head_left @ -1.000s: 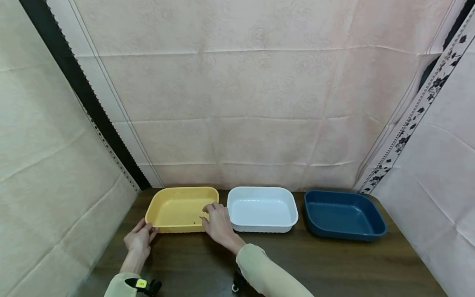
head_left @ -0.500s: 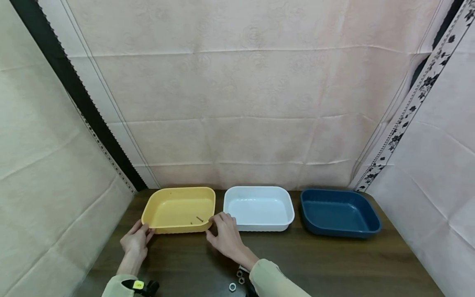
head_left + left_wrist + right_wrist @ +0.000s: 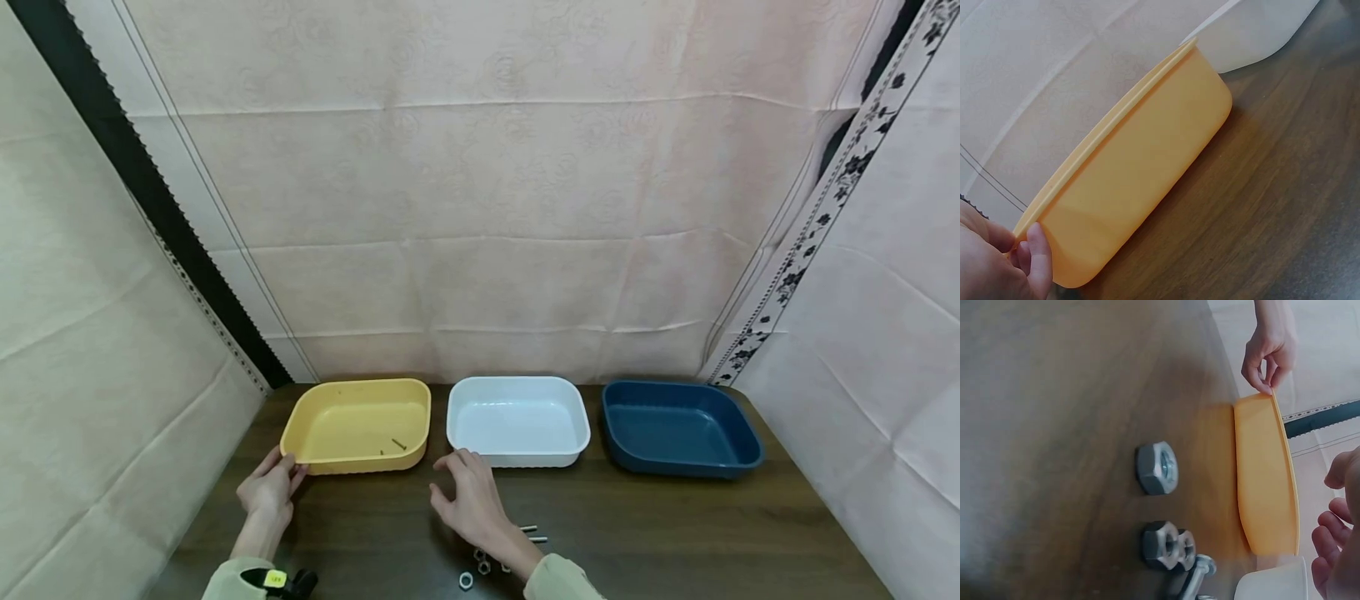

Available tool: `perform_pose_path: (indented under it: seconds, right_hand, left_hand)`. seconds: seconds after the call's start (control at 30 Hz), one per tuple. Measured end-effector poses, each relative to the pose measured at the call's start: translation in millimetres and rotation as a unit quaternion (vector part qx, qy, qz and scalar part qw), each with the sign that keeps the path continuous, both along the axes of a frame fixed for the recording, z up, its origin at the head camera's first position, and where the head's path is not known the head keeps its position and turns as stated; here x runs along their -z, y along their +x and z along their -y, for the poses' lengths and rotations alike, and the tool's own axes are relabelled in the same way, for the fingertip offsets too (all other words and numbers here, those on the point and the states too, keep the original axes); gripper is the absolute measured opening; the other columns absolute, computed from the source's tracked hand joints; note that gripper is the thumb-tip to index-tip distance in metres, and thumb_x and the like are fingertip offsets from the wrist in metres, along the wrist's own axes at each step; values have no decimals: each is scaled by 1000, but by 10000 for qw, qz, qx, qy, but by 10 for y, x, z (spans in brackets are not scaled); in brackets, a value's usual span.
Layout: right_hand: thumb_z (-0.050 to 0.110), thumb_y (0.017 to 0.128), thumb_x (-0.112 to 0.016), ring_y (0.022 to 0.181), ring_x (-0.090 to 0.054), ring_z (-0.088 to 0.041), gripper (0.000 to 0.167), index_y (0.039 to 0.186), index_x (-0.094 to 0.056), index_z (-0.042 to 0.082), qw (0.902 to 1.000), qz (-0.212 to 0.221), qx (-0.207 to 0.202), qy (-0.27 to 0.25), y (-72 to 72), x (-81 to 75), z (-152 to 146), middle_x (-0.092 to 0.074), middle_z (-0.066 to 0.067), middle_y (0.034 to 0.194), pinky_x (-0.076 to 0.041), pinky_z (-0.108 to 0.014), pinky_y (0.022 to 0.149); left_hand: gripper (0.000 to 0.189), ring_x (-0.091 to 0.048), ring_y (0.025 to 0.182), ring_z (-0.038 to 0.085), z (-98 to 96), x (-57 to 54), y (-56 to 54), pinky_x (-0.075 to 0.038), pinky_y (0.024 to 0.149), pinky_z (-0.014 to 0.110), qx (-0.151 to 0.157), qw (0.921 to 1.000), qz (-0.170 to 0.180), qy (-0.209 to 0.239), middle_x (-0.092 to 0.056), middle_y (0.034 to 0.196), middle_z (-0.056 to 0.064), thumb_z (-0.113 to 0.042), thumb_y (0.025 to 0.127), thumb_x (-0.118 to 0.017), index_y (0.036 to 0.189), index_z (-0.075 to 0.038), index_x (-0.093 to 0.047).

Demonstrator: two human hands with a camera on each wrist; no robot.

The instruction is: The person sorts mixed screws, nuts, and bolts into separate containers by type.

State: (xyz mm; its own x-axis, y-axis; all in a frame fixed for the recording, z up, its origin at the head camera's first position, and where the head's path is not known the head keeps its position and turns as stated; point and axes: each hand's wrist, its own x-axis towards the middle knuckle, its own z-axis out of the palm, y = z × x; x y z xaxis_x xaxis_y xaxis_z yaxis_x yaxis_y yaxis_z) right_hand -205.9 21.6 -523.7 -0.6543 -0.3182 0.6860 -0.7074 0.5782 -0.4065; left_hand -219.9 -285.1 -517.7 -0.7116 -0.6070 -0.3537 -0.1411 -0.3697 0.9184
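My left hand pinches the near left corner of a yellow plastic tray by its rim. In the left wrist view, thumb and fingers close on that rim. Inside the tray lie small thin dark screw-like pieces. My right hand is off the tray, above the table in front of the white tray, fingers loosely bent and holding nothing. Below it lie several metal hex nuts, one apart from the others, and bolts partly hidden by the right forearm.
A dark blue tray stands to the right of the white one, all three in a row along the back of the brown wooden table. Pale cloth walls enclose the back and both sides.
The right hand has left the yellow tray's near right corner and moved right and toward the body, uncovering the dark pieces, nuts and bolts. The left hand keeps its hold on the tray.
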Motion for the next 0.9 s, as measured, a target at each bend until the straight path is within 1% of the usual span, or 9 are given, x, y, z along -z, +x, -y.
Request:
perform_pose_path:
  seconds: [0.07,0.27,0.4,0.5,0.57,0.67,0.77,0.83,0.9]
  right_hand:
    - [10,73,-83,85,-59,-18,27,95,-68,9,10000,-16,-29,-94,30,19,-40,-62,0,91,-51,-36,75]
    - [7,73,-82,86,-59,-13,27,96,-68,10,9993,255,19,-284,133,70,-177,-62,2,94,-46,-32,74]
    - [5,72,-83,86,-59,-13,28,96,-68,9,9988,291,94,-378,178,98,-262,-62,3,94,-44,-29,71]
    - [5,73,-83,86,-58,-14,28,96,-68,11,9986,318,134,-390,207,113,-308,-62,3,94,-45,-29,71]
    - [4,73,-82,87,-58,-13,28,96,-67,12,9983,374,151,-415,225,117,-333,-62,3,93,-45,-29,72]
    - [2,73,-82,86,-57,-12,28,95,-67,13,9978,432,183,-465,250,121,-375,-62,3,92,-46,-30,72]
    - [1,72,-82,84,-56,-11,29,94,-67,13,9975,413,249,-518,265,128,-424,-62,3,91,-47,-30,71]
    - [0,71,-82,83,-56,-10,31,93,-67,14,9975,356,266,-551,270,131,-460,-62,4,91,-47,-30,70]
    - [-1,69,-83,83,-57,-10,32,93,-67,14,9974,317,272,-585,273,132,-499,-62,5,91,-48,-29,69]
  left_hand:
    - [53,-69,80,5,6,5,-2,-57,82,22,-14,10000,-25,42,-55,123,10,-3,99,-57,150,-6,-43]
    - [53,-68,78,5,10,21,11,-58,78,21,-91,9997,-134,180,-64,84,-11,-2,98,-59,149,-6,-44]
    - [56,-68,74,5,7,31,29,-59,77,22,-187,9987,-257,391,-64,83,-9,-4,98,-61,151,-5,-42]
    - [56,-65,72,5,14,39,61,-60,74,23,-435,9962,-359,661,-63,86,-8,-9,97,-64,150,-5,-44]
    - [44,-63,70,6,18,37,101,-60,69,22,-663,9937,-445,792,-62,84,-8,-10,96,-66,139,-9,-56]
    - [16,-60,62,5,5,30,178,-58,58,19,-1061,9897,-667,686,-63,75,-9,-6,94,-67,106,-17,-71]
    - [26,-59,53,5,-68,4,268,-55,49,16,-1237,9872,-975,257,-62,69,-6,-1,92,-67,81,-24,-73]
    - [27,-59,50,6,-163,-20,324,-54,47,17,-1213,9855,-1186,-39,-63,66,-5,-1,92,-67,77,-22,-75]
    - [25,-60,48,6,-284,-44,368,-54,46,17,-1049,9857,-1294,-249,-64,64,-4,-1,92,-68,78,-19,-76]
